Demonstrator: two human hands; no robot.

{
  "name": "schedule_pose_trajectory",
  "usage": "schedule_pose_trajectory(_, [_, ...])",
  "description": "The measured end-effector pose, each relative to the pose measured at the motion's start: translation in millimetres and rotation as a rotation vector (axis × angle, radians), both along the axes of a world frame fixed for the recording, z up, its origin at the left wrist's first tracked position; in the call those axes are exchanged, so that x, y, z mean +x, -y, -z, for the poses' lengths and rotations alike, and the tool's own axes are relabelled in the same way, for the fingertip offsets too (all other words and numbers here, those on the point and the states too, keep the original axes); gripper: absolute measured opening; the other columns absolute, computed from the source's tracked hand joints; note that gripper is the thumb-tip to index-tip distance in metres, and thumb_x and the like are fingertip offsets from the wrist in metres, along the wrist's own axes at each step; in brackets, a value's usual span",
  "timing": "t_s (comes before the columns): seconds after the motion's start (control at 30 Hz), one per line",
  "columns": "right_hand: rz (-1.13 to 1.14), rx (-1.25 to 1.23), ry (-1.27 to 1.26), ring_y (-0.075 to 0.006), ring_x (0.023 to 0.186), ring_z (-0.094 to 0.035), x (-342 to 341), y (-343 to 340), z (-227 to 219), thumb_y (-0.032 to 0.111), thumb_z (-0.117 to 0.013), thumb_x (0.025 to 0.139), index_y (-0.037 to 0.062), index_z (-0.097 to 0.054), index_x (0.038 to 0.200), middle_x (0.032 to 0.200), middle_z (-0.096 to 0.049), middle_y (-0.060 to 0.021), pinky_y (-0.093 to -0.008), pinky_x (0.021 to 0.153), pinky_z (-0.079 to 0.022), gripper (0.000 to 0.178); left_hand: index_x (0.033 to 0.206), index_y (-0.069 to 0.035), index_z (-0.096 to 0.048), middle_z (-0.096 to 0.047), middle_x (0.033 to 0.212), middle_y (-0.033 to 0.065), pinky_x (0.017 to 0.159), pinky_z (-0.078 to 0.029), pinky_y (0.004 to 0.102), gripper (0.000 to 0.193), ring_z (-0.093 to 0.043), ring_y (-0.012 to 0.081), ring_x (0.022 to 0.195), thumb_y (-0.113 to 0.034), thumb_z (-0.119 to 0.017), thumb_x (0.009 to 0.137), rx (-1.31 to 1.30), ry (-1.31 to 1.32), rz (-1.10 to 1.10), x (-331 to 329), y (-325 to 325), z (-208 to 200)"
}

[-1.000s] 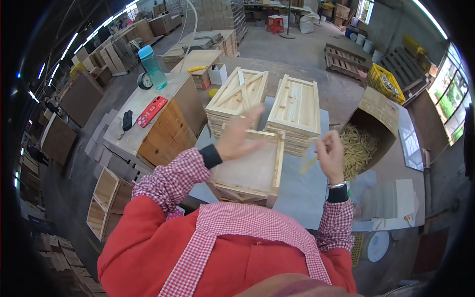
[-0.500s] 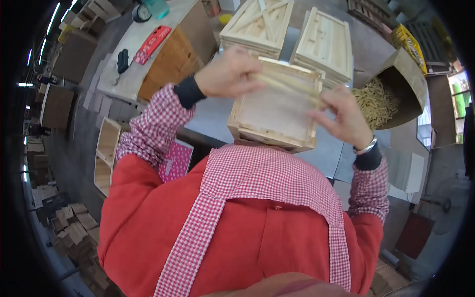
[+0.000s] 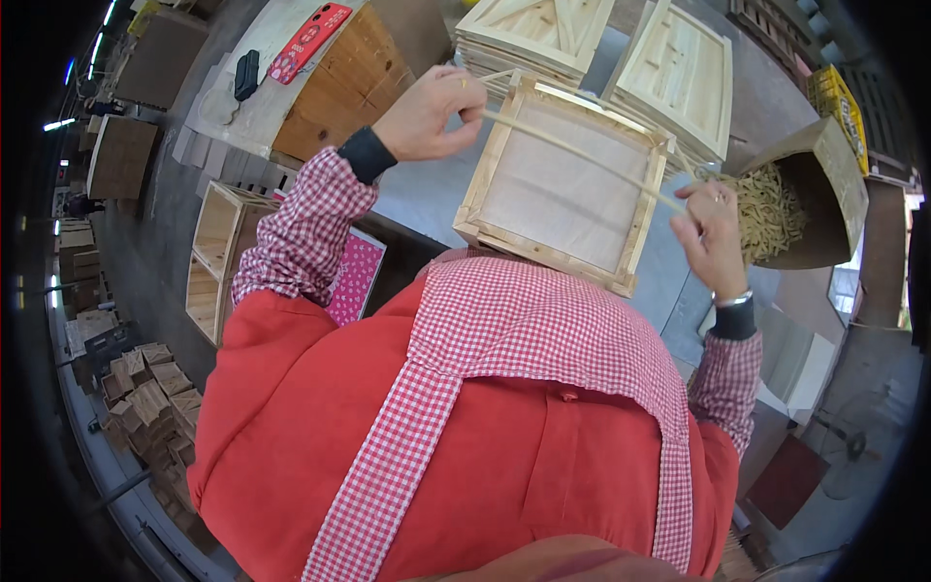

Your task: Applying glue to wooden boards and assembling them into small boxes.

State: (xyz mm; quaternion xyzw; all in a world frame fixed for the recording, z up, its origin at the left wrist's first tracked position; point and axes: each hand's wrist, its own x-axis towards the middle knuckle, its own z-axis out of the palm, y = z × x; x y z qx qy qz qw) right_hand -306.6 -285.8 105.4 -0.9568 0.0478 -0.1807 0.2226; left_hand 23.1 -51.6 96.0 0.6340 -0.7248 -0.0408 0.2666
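Left hand (image 3: 433, 112) and right hand (image 3: 713, 231): two in all. Stretched band (image 3: 582, 155): one. Wood-framed panel (image 3: 541, 249): one. Panel stacks number two, a left stack (image 3: 529, 27) and a right stack (image 3: 667, 82). Carton (image 3: 842, 184): one, its heaped bands (image 3: 766, 215) too many to count. Yellow crate (image 3: 834, 102): one. Red device (image 3: 308, 41): one. Dark case (image 3: 246, 75): one.

So there's a pale-topped bench (image 3: 291, 97) off to the left with a red gadget (image 3: 308, 44) lying close to its right edge, a small black item (image 3: 247, 75) over toward the left edge, and some greyish lump (image 3: 220, 110) by the near left corner, too blurry to name. Past the near edge there's an open, divided wooden box (image 3: 213, 254), plus a pink panel (image 3: 355, 283) with white patterning. Way lower left, jumbled wooden pieces (image 3: 150, 398). Far right, a yellow plastic basket (image 3: 837, 109).
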Motion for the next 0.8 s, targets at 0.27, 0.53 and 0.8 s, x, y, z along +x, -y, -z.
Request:
schedule_pose_trajectory(0.27, [-0.009,0.18,-0.099,-0.0294,0.088,-0.054,-29.0,-48.7,-9.7,0.025,-0.076,0.063,0.0092,-0.039,0.068,0.073,-0.049,-0.008,-0.0417,0.088,-0.033,0.04,0.085,-0.008,-0.048,-0.055,0.109,0.0101,0.1,-0.035,0.0416,0.026,-0.039,0.0326,0.129,-0.004,-0.069,0.069,0.296,-0.327,0.067,-45.6,-56.9,-28.6])
schedule_pose_trajectory(0.53, [0.073,0.156,0.003,-0.0277,0.083,-0.053,-27.2,-71.4,4.5,0.011,-0.079,0.06,0.0081,-0.04,0.068,0.073,-0.05,-0.007,-0.0413,0.085,-0.036,0.04,0.08,-0.006,-0.048,-0.059,0.102,0.0073,0.096,-0.041,0.0429,0.032,-0.044,0.0328,0.127,-0.003,-0.077,0.066,0.126,-0.309,-0.013,-50.5,-62.5,-7.8])
schedule_pose_trajectory(0.8, [0.023,0.006,0.138,-0.0275,0.089,-0.059,-28.8,-84.6,19.1,0.01,-0.076,0.066,0.007,-0.047,0.064,0.074,-0.058,-0.0069,-0.0425,0.083,-0.038,0.029,0.079,-0.002,-0.062,-0.063,0.1,0.009,0.1,-0.041,0.0429,0.011,-0.052,0.0341,0.119,-0.001,-0.07,0.072,-0.069,0.081,-0.009,-65.9,-76.3,0.7])
